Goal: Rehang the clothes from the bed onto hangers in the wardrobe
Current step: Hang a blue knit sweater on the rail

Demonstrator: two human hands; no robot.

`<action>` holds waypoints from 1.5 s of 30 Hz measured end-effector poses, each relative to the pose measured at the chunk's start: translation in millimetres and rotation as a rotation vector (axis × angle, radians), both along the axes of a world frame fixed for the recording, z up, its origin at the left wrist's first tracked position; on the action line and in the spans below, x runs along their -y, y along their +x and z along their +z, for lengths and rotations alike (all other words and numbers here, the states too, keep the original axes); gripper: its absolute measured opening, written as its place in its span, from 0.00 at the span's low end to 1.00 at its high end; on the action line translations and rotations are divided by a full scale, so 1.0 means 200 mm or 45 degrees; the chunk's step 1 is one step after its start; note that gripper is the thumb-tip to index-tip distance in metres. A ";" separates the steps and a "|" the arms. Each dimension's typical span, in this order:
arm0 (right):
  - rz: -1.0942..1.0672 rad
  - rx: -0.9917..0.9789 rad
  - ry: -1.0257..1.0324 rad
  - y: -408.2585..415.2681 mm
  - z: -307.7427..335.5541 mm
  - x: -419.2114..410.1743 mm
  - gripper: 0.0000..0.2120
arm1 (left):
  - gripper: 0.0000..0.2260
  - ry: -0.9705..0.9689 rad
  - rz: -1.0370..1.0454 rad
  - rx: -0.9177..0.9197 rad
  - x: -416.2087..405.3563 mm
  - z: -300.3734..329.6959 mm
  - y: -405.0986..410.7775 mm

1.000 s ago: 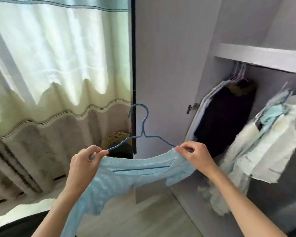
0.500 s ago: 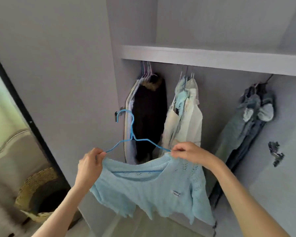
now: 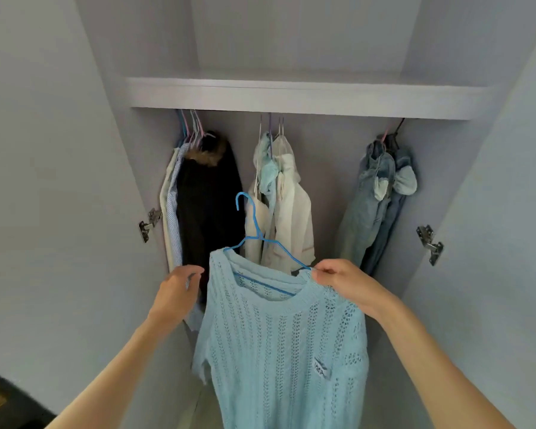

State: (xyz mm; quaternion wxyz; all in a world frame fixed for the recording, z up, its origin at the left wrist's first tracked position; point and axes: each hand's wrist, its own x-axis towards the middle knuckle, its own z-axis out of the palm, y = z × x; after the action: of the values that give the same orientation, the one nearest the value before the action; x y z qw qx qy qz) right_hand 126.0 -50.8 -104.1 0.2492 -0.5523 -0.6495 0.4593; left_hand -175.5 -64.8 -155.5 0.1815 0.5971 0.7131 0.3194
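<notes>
Head view: the light blue open-knit sweater [image 3: 285, 345] is already on the blue wire hanger [image 3: 254, 239] and hangs in front of the open wardrobe, below the white shelf [image 3: 291, 94]. The right hand [image 3: 344, 280] pinches the sweater's shoulder together with the hanger's arm, so the whole load is carried from that one end; hence the hanger sits tilted, its hook [image 3: 243, 201] leaning left and free in the air, not yet on any rail. The left hand [image 3: 177, 289] is apart from the sweater, fingers loosely curled against the hem of the striped shirt [image 3: 175, 212] beside the black fur-collared coat [image 3: 211, 205]; whether it actually grips the cloth cannot be told. Judgement: it is there to push that group aside and open a slot. A cream jacket [image 3: 291, 212] hangs mid-wardrobe, jeans [image 3: 375, 196] at right, well apart. The rail itself is hidden behind the shelf edge. The gap between coat and jacket looks the likeliest place for the hook.
</notes>
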 end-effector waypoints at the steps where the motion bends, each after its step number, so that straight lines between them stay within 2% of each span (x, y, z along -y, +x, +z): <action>1: -0.013 -0.029 0.002 -0.01 -0.01 -0.02 0.13 | 0.13 -0.016 -0.013 -0.015 -0.03 -0.01 0.00; 6: -0.056 -0.027 0.087 -0.16 -0.07 -0.15 0.09 | 0.13 -0.034 -0.016 -0.034 -0.20 -0.02 -0.04; 13: -0.079 -0.182 0.084 -0.47 -0.14 -0.51 0.11 | 0.12 0.007 0.105 -0.029 -0.52 0.03 -0.21; 26: -0.299 -0.212 0.594 -0.91 -0.03 -1.10 0.14 | 0.17 0.112 0.252 -0.092 -1.07 0.09 -0.37; 29: -0.347 -0.194 0.640 -1.03 0.00 -1.23 0.10 | 0.19 0.131 0.247 -0.149 -1.20 0.11 -0.42; 35: -0.446 -0.186 0.675 -1.29 0.10 -1.48 0.11 | 0.25 0.155 0.152 -0.395 -1.39 0.10 -0.52; 39: -0.481 -0.155 0.694 -1.39 0.13 -1.62 0.07 | 0.26 0.147 0.053 -0.410 -1.45 0.04 -0.58; 45: -0.562 -0.036 0.657 -1.44 0.15 -1.77 0.11 | 0.24 0.255 0.004 -0.356 -1.47 0.01 -0.61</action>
State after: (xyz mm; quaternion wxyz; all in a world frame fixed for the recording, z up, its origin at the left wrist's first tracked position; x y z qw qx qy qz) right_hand -163.0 303.6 -74.1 0.4831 -0.5919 -0.6057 0.2223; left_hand -297.7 230.0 -153.9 0.0196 0.6496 0.6970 0.3028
